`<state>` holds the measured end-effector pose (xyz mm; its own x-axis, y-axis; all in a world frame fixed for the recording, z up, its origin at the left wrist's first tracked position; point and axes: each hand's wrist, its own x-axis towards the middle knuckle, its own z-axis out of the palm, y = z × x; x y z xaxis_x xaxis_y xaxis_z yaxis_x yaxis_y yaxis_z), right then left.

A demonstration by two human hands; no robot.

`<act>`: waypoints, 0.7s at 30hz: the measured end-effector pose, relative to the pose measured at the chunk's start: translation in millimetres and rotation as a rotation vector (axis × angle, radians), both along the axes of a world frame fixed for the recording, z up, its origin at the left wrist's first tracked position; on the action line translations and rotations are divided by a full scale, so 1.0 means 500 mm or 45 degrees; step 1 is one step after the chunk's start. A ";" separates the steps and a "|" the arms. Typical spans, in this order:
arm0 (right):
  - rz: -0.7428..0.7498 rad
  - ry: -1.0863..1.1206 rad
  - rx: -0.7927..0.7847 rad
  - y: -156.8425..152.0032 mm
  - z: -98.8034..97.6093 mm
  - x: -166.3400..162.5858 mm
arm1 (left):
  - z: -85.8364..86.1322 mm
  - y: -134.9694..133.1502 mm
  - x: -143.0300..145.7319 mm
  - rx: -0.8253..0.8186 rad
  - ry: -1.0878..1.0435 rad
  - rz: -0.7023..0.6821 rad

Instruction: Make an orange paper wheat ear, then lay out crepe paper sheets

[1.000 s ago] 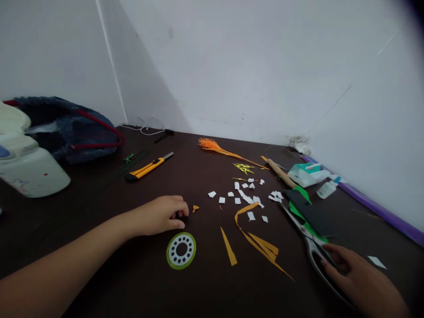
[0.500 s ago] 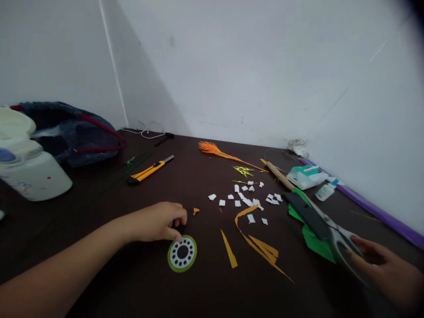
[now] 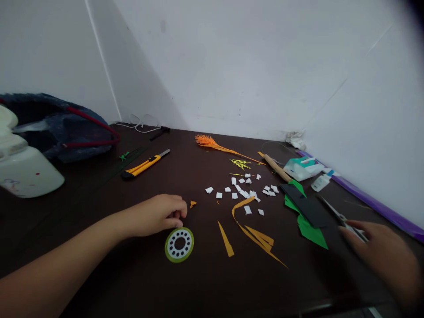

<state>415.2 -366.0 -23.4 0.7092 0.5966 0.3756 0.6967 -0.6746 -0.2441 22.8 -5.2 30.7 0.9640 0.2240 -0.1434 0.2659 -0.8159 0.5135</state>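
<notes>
My left hand [image 3: 158, 215] rests on the dark table [image 3: 99, 198] with fingers curled, its fingertips just above a green-and-white paper ring [image 3: 179, 244]. Nothing shows inside that hand. My right hand [image 3: 384, 254] is at the right edge, blurred, closed on the handles of the scissors [image 3: 338, 216], whose blades point up-left beside a black card [image 3: 306, 205] lying on green paper [image 3: 308, 229]. Orange paper strips [image 3: 256, 238] and several small white paper bits [image 3: 247, 190] lie between the two hands.
A yellow utility knife [image 3: 144, 164] lies at the back left, near a dark basket [image 3: 59, 128] and a white jug [image 3: 23, 170]. An orange fringed paper piece [image 3: 212, 143], a wooden stick [image 3: 274, 167], a teal-white box [image 3: 303, 168] and a small glue bottle [image 3: 320, 182] sit at the back right.
My right hand has carried the scissors from the table's front edge rightward and up past the black card. My left hand has barely shifted beside the paper ring.
</notes>
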 end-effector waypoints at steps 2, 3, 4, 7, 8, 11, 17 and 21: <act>0.321 0.141 -0.098 0.078 0.017 -0.109 | 0.000 -0.006 0.005 0.026 -0.096 -0.017; 0.511 0.222 -0.165 0.114 0.021 -0.161 | 0.000 -0.010 0.007 0.042 -0.130 -0.027; 0.635 0.234 -0.250 0.146 0.023 -0.209 | -0.002 -0.013 0.007 0.062 -0.151 -0.029; 0.763 0.143 -0.369 0.216 0.020 -0.319 | -0.012 -0.015 0.004 0.143 -0.179 0.022; 0.797 0.122 -0.380 0.233 0.018 -0.345 | -0.018 -0.013 0.003 0.170 -0.184 0.059; 1.015 0.078 -0.401 0.279 0.011 -0.405 | -0.038 -0.002 0.004 0.239 -0.178 0.172; 1.385 -0.051 -0.261 0.445 -0.001 -0.464 | -0.071 0.011 0.022 0.370 -0.177 0.099; 1.421 0.036 -0.126 0.577 0.014 -0.455 | -0.075 0.032 0.019 0.322 -0.212 0.195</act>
